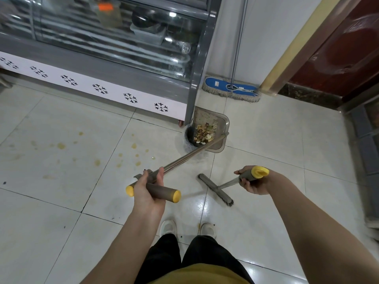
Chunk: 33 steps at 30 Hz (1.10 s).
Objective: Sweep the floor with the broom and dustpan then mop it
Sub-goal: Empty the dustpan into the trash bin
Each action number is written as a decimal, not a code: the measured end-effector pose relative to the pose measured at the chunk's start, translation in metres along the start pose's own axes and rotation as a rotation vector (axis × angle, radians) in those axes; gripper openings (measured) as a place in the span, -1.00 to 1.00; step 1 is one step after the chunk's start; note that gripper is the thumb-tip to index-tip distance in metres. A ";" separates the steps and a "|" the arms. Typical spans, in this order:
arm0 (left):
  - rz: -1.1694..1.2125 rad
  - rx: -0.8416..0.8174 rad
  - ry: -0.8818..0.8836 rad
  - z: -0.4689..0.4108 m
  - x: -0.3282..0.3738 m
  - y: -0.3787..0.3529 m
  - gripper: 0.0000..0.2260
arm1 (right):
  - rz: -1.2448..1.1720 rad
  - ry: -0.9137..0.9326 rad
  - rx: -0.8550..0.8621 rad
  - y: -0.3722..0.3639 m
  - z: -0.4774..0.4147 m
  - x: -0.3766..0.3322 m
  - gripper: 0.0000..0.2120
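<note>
The left hand grips the T-handle of the dustpan, and the right hand, well apart from it, grips the top of the broom. The pan hangs tilted over a small lined bin at twelve o'clock, so tipping too fast could spill scraps past the rim. The pale glossy tiles show yellow spots at ten o'clock, and the mop leans on the wall at one o'clock.

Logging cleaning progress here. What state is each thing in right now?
dustpan: tipped over the bin, food scraps inside.
bin: upright, partly under the dustpan.
broom: head down by the floor.
mop: propped against the wall, untouched.
floor: spotted with yellow stains.
left hand: grips dustpan handle.
right hand: grips broom handle.
</note>
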<state>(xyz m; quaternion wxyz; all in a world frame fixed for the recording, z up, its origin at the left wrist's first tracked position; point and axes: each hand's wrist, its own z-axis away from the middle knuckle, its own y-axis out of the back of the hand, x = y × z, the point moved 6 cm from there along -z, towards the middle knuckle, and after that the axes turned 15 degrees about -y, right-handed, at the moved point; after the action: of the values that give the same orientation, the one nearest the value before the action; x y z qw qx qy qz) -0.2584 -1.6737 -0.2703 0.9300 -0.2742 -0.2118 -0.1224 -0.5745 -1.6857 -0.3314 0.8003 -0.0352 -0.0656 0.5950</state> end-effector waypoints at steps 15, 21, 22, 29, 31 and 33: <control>0.179 0.087 0.064 0.001 -0.001 0.009 -0.85 | 0.044 -0.044 0.012 -0.016 -0.003 0.004 -0.92; 0.138 0.085 0.071 0.006 0.003 0.005 -0.92 | 0.065 -0.045 0.006 -0.020 0.000 0.006 -0.77; 0.138 0.080 0.075 0.007 0.004 0.005 -0.94 | 0.064 -0.043 0.006 -0.021 0.000 0.006 -0.75; 0.213 0.100 0.077 -0.002 0.007 -0.002 -0.95 | 0.084 -0.033 0.043 -0.022 0.000 0.008 -0.87; 0.212 0.101 0.085 -0.002 0.004 -0.010 -0.96 | 0.092 -0.031 0.048 -0.022 0.000 0.008 -0.92; 0.220 0.094 0.090 0.000 0.002 -0.020 -0.94 | 0.090 -0.033 0.042 -0.021 0.002 0.007 -0.92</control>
<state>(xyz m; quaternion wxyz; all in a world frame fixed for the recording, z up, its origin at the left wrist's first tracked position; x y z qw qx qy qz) -0.2634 -1.6904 -0.2594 0.9582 -0.2463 -0.1438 -0.0217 -0.5528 -1.6848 -0.3256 0.7720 -0.0114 -0.0645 0.6323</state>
